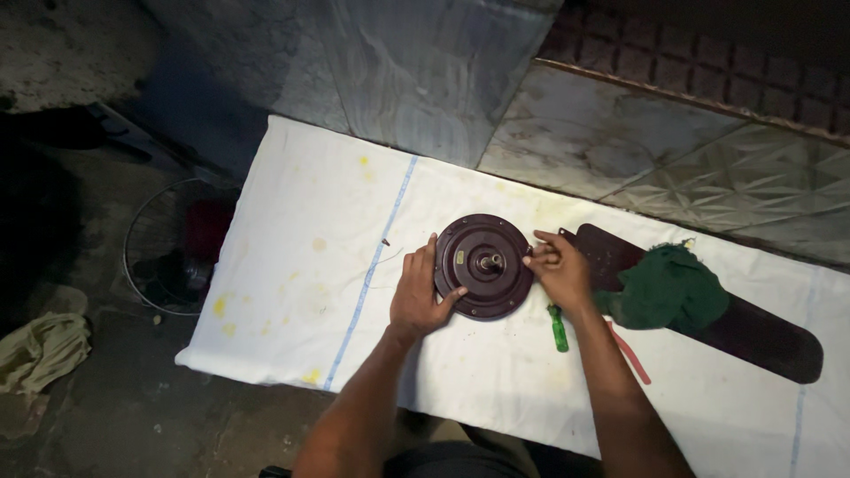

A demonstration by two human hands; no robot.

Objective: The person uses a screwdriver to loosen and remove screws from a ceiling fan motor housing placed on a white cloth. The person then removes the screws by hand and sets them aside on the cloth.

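Steadiness matters: left hand (420, 296) fingers clasp the round dark-brown metal fan motor housing (483, 265) rim, while right hand (558, 268) fingers pinch at its opposite edge.

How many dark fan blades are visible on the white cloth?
1: a long dark brown fan blade lies right of the round motor housing, partly under a green rag. Others may be hidden.

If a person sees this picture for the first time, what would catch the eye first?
Probably the round dark brown fan motor housing at the middle of the white cloth, gripped by the left hand on its left rim and the right hand on its right rim. Next comes the green rag, bunched on a dark fan blade to the right.
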